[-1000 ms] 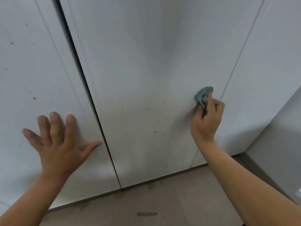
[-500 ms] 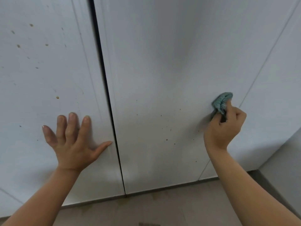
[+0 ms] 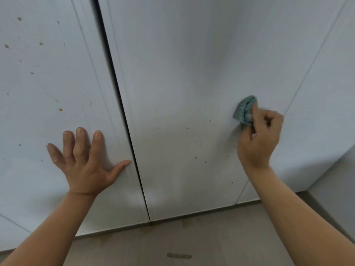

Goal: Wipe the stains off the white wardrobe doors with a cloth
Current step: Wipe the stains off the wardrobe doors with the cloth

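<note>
Two white wardrobe doors fill the view, split by a dark vertical gap. The left door (image 3: pixel 38 93) carries scattered brown spots. The middle door (image 3: pixel 182 64) has small brown specks (image 3: pixel 196 157) low down. My left hand (image 3: pixel 84 162) lies flat on the left door, fingers spread, thumb at the gap. My right hand (image 3: pixel 259 139) is shut on a bunched teal cloth (image 3: pixel 245 110), pressing it to the middle door near its right edge, up and right of the specks.
A third white panel (image 3: pixel 326 93) lies to the right beyond a thin seam. A white side wall (image 3: pixel 342 189) juts out at the lower right. The beige floor (image 3: pixel 172 246) below has a dark smear and brownish marks by the door base.
The view has shifted, so both doors and hands sit further right in the frame. My right hand holds the cloth slightly left of the seam. My left hand stays flat on the left door.
</note>
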A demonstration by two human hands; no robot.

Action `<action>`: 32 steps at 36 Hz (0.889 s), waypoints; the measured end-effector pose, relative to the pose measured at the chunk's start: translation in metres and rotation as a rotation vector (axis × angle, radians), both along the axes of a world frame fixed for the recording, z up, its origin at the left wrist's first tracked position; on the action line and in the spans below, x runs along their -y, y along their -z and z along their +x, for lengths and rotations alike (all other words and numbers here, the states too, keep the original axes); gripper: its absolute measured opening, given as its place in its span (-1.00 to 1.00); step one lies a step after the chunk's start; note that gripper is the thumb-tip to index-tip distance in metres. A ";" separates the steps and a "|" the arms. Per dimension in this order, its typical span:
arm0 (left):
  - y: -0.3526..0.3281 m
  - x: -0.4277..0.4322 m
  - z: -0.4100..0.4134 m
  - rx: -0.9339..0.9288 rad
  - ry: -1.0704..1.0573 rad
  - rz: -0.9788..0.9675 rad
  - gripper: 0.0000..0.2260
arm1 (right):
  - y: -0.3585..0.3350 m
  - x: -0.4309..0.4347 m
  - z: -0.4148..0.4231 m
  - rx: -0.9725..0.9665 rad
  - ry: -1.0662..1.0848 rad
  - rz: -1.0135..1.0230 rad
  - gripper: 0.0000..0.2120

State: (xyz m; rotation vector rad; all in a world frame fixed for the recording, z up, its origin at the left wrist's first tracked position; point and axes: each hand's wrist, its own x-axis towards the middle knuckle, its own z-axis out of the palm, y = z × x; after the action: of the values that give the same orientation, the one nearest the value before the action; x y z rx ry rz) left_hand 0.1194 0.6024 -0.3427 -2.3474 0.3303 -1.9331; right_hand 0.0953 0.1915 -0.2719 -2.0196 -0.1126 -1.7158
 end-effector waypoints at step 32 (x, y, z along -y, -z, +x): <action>0.001 0.002 0.004 0.029 -0.021 -0.009 0.01 | -0.033 -0.008 -0.001 0.015 -0.002 0.246 -0.59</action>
State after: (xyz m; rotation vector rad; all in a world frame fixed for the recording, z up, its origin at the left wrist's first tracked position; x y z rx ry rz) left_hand 0.1236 0.6003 -0.3442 -2.3164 0.2936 -1.9616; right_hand 0.0946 0.1995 -0.2390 -1.8257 0.0875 -1.6553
